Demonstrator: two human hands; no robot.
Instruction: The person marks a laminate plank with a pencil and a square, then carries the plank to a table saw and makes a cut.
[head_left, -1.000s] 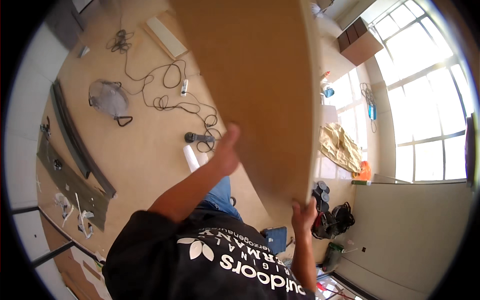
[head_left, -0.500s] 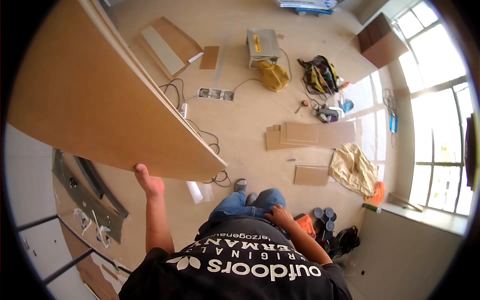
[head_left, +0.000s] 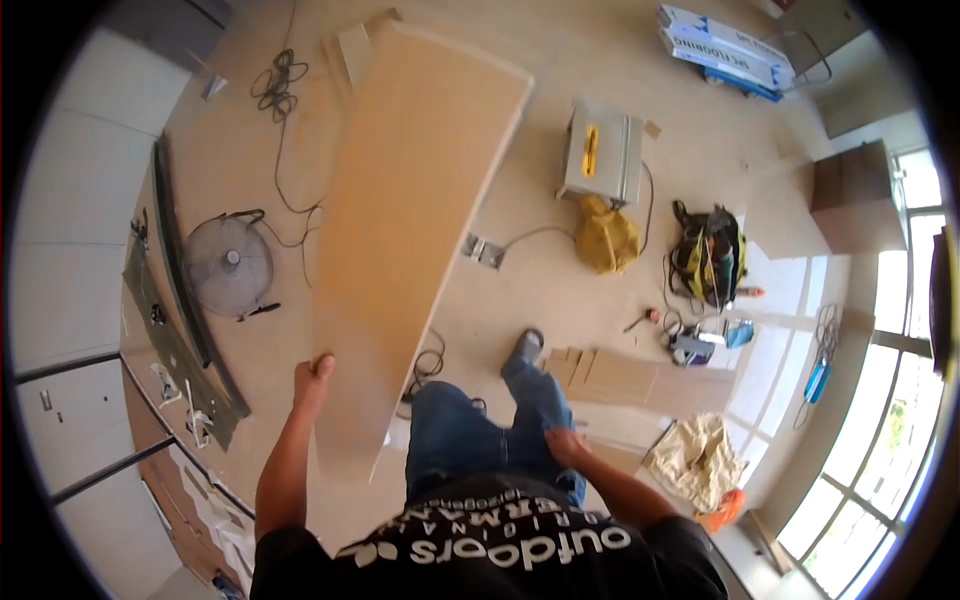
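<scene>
A long, light tan board (head_left: 415, 180) slants across the left middle of the view from the far floor toward my body. My left hand (head_left: 312, 380) grips its left edge near the lower end, thumb uppermost. My right hand (head_left: 565, 445) is down by my jeans (head_left: 450, 435), apart from the board; its fingers are too small and blurred to read. My dark sandal (head_left: 525, 343) shows right of the board, beside a coiled cord (head_left: 430, 355).
A round fan (head_left: 229, 267) and dark strips (head_left: 180, 300) lie left. A metal machine (head_left: 605, 150), yellow bag (head_left: 605, 235), tool bag (head_left: 710, 255), loose panels (head_left: 640, 380) and crumpled tan cloth (head_left: 700, 460) occupy the right. Long boxes (head_left: 725, 55) sit farther back. Windows (head_left: 850, 450) line the right wall.
The board has swung leftward from upright before me, and now slants lower across the floor, still in my left hand. My right hand let go of it and dropped to my jeans.
</scene>
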